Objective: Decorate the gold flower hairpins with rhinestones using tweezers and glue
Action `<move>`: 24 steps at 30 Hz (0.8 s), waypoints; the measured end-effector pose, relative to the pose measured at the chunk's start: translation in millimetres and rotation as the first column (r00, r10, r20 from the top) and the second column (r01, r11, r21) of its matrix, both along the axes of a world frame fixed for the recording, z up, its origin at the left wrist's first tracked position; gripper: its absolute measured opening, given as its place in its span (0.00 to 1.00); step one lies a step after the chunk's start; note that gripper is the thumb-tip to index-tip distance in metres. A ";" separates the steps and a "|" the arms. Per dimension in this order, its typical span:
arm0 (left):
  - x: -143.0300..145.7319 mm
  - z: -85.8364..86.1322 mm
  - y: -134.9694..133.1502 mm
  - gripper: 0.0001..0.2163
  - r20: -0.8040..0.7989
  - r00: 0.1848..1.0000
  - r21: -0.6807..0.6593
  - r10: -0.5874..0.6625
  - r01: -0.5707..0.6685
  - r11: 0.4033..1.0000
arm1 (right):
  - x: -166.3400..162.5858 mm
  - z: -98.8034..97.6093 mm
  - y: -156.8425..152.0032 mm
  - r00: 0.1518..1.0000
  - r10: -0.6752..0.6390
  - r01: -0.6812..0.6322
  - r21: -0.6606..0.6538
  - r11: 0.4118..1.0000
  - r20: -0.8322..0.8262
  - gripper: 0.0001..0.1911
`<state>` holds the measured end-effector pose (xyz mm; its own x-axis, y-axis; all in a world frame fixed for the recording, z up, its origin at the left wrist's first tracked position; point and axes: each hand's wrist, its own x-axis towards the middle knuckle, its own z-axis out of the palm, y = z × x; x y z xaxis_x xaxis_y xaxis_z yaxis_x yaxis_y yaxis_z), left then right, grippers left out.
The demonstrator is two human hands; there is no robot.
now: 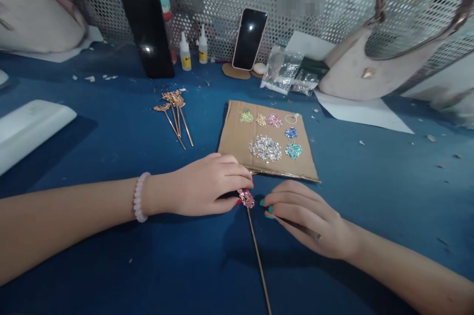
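My left hand point(207, 184) pinches the decorated head of a gold hairpin stick point(257, 251) that lies on the blue table; pink stones point(246, 198) cover its head. My right hand point(307, 218) is closed around a thin dark tool point(301, 228), its tip beside the pink stones. Just beyond both hands lies a brown cardboard sheet point(237, 142) with small heaps of coloured rhinestones: clear point(265, 148), teal point(294, 150), blue point(291, 133), pink point(274, 120), yellow point(261, 119) and green point(246, 116).
Several bare gold hairpins point(177, 110) lie to the left of the cardboard. Two phones point(148, 33) point(249, 38) lean on the mesh wall, with two glue bottles point(185, 52) between them. Plastic bags point(281, 70), a pink handbag point(355, 68) and white paper point(365, 110) sit at right; a white block point(25, 127) at left.
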<state>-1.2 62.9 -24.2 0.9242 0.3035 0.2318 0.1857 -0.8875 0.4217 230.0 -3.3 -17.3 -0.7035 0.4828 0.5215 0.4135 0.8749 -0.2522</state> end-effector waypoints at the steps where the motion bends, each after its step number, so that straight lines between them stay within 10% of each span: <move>1: 0.0 0.2 0.1 0.13 -0.004 1.000 0.000 0.002 -0.002 1.000 | -0.4 -0.5 -0.3 1.000 -0.005 0.005 -0.001 1.000 -0.014 0.10; 24: -0.4 -3.5 0.8 0.12 -0.001 1.000 0.028 0.002 -0.002 1.000 | 3.0 -9.4 2.3 0.993 -0.023 -0.004 -0.231 0.973 -0.112 0.10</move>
<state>-1.5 63.7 -27.8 0.9239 0.2988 0.2391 0.1879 -0.8985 0.3968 233.1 -1.0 -26.7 -0.6408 0.6061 0.4712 0.3787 0.7835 -0.4926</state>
